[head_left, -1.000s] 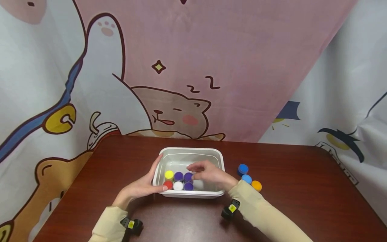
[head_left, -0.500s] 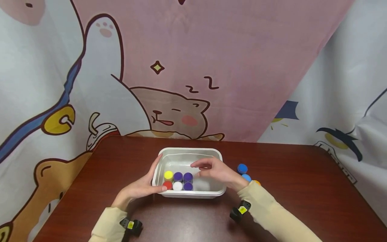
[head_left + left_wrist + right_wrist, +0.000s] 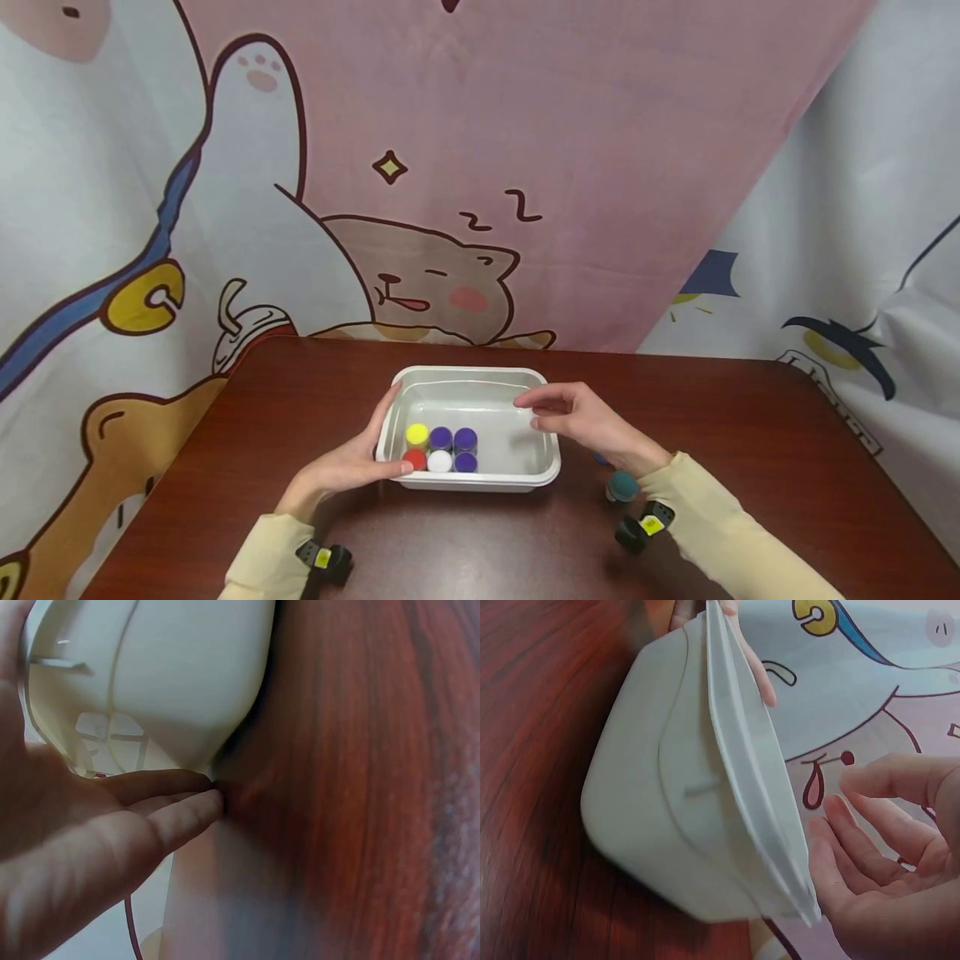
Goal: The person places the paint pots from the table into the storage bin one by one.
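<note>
Head view showed a dark red-brown wooden table in front of a cartoon-printed cloth backdrop, and near the table's middle stood a white plastic tub — rectangular, shallow, with rounded corners and a flared rim. From the right wrist view its outer wall was smooth, glossy and slightly stepped below the rim.

The left hand lay flat against the tub's left end, fingers straight and pressed along the wall, thumb at the near-left corner; the left wrist view showed those fingers resting against the tub's base where it met the table. It curled round nothing. The right hand hovered above the tub's far-right corner, fingers loosely bent and apart, palm empty — the right wrist view confirmed the palm was bare, just beside the rim.

Inside the tub, packed into its near-left corner, six small round pots stood upright in two rows of three: yellow pot, purple pot and second purple pot behind; red pot, white pot and third purple pot in front. The rest of the tub floor was bare.

On the table right of the tub, partly hidden under the right wrist, sat a dark teal pot.
</note>
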`<state>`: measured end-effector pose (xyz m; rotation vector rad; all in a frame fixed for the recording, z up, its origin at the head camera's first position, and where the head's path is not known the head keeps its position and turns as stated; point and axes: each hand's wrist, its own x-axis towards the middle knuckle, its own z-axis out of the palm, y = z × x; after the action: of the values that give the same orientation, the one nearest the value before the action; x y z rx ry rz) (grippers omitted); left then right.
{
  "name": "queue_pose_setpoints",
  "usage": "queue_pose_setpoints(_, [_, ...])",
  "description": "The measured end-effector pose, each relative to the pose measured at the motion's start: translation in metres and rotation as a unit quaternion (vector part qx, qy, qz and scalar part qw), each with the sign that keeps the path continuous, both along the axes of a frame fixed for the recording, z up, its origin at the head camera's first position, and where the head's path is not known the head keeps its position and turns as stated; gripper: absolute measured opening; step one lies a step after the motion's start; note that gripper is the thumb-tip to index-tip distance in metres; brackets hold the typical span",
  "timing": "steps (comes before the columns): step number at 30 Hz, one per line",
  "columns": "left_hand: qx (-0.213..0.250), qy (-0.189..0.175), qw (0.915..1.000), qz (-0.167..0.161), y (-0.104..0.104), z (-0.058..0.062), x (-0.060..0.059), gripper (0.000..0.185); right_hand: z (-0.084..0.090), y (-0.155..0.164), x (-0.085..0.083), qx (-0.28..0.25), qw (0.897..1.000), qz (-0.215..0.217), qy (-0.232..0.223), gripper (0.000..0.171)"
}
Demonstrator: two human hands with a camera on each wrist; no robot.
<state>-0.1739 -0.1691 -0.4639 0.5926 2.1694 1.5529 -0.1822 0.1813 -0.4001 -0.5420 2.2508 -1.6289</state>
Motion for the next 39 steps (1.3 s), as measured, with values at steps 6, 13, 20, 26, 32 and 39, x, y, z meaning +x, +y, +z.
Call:
queue_pose_setpoints(6, [-0.004, 0.000, 1.0000, 0.001, 0.000, -0.001, 0.000, 0.111, -0.001, 0.019, 0.001, -0.011, 1.000, 0.000, -0.003, 0.029])
queue_pose_setpoints(13, [-0.002, 0.000, 1.0000, 0.002, 0.000, 0.000, 0.000, 0.111, -0.003, 0.042, 0.007, 0.011, 1.000, -0.023, 0.006, 0.030])
queue_pose_setpoints(20, [0.003, -0.002, 1.0000, -0.001, -0.001, 0.001, 0.000, 0.111, -0.004, 0.064, 0.015, 0.025, 0.999, -0.040, -0.012, 0.032])
queue_pose_setpoints(26, [0.000, 0.003, 1.0000, -0.002, -0.001, 0.001, 0.000, 0.111, -0.008, 0.083, 0.020, 0.032, 0.997, -0.055, -0.036, 0.034])
queue_pose_setpoints(32, [-0.009, -0.003, 1.0000, 0.002, 0.000, 0.001, 0.001, 0.110, -0.014, 0.098, 0.026, 0.047, 0.995, -0.083, -0.037, 0.032])
queue_pose_setpoints(39, [-0.008, -0.004, 1.0000, 0.002, 0.001, 0.002, 0.001, 0.111, -0.021, 0.116, 0.032, 0.050, 0.994, -0.095, -0.023, 0.031])
